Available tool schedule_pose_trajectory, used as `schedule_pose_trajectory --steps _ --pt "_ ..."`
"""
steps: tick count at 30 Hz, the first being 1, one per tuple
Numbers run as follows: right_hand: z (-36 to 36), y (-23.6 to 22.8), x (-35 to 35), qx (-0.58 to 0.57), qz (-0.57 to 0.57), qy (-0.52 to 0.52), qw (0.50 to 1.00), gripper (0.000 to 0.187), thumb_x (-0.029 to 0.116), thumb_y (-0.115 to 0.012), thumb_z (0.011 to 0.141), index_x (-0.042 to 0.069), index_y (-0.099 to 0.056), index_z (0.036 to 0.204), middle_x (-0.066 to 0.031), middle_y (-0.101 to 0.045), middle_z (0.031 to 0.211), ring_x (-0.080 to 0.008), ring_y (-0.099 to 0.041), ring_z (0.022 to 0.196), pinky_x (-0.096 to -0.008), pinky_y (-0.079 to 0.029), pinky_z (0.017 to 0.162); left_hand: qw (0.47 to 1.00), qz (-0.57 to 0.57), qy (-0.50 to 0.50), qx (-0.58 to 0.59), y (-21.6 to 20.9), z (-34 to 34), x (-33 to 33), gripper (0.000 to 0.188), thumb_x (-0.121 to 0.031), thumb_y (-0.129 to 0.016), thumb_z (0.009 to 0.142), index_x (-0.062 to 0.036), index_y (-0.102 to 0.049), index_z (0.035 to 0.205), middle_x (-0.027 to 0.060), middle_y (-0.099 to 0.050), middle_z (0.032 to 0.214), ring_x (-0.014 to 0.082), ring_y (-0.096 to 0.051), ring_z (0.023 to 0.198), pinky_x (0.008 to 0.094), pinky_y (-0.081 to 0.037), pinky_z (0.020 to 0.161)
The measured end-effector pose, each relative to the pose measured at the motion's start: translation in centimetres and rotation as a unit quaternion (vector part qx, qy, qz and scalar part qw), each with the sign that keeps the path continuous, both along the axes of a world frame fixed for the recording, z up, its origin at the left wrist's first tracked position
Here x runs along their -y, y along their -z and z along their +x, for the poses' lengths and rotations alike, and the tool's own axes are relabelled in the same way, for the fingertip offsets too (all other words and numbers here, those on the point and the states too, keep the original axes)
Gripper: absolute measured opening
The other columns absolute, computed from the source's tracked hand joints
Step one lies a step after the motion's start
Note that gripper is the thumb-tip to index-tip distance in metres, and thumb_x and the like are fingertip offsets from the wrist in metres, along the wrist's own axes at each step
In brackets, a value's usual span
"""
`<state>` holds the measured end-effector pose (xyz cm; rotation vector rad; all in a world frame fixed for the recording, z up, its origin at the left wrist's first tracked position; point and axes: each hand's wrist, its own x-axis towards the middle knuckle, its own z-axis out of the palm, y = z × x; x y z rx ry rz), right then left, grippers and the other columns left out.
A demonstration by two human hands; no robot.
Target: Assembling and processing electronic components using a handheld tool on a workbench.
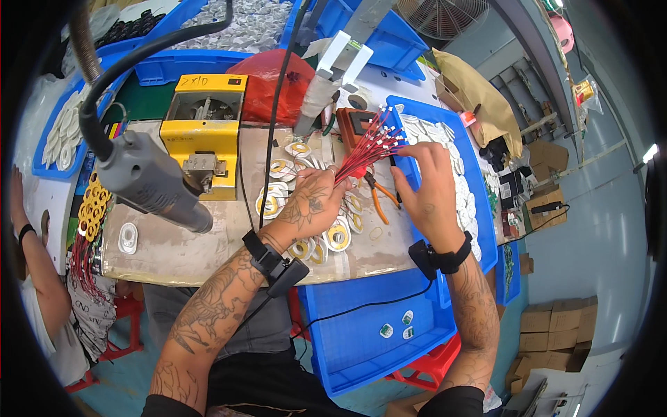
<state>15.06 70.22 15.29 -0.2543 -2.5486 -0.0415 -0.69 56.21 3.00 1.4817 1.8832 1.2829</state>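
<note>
My left hand (316, 201) is closed around a bundle of thin red wires (360, 158) above the middle of the bench. Small white connectors (390, 132) tip the wires, fanning up and to the right. Just right of these tips is my right hand (429, 191), its thumb and fingers apart and nothing visible between them; whether a fingertip touches a connector I cannot tell. Under and around my left hand lie several white oval pieces with yellow rings (338, 235). Pliers with orange handles (377, 201) rest on the bench between my hands.
A yellow machine (203, 135) stands left, behind a hanging grey tool (149, 181). One blue tray (484, 208) at right holds white pieces; another blue tray (347, 354), below the bench edge, holds a few green-and-white pieces. Another person's arm (43, 267) is at far left.
</note>
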Motion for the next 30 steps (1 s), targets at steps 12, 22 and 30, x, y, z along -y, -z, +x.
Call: schedule_pose_trajectory --steps 12,22,30 --pt "-1.2 0.7 -1.6 -0.058 0.083 -0.020 0.995 0.021 0.004 -0.077 0.085 0.007 -0.067 0.103 -0.0082 -0.063 0.101 -0.0298 -0.058 0.094 -0.0428 -0.048 0.082 0.999 -0.014 -0.041 -0.007 0.4 0.2 -0.3 0.035 -0.032 -0.044 0.112 -0.0078 -0.069 0.115 0.0128 -0.073 0.108 0.0359 -0.053 0.118 0.0444 -0.037 0.112" --pt "-1.0 -0.8 1.1 -0.088 -0.394 -0.030 0.914 0.013 0.007 -0.071 0.099 -0.001 -0.071 0.110 -0.0078 -0.077 0.097 -0.0145 -0.072 0.087 -0.0295 -0.056 0.081 0.999 -0.018 -0.039 0.015 -0.3 0.3 0.2 0.040 -0.032 -0.044 0.110 -0.0028 -0.068 0.122 0.0156 -0.074 0.112 0.0353 -0.057 0.118 0.0428 -0.041 0.110" --pt "-0.8 0.1 1.0 -0.157 -0.538 -0.109 0.821 0.031 0.005 -0.065 0.103 -0.001 -0.051 0.130 -0.0128 -0.071 0.104 -0.0189 -0.071 0.098 -0.0345 -0.059 0.089 0.998 -0.015 -0.043 0.030 0.1 0.2 0.0 0.040 -0.033 -0.045 0.109 -0.0032 -0.069 0.121 0.0190 -0.072 0.109 0.0371 -0.057 0.114 0.0440 -0.042 0.107"
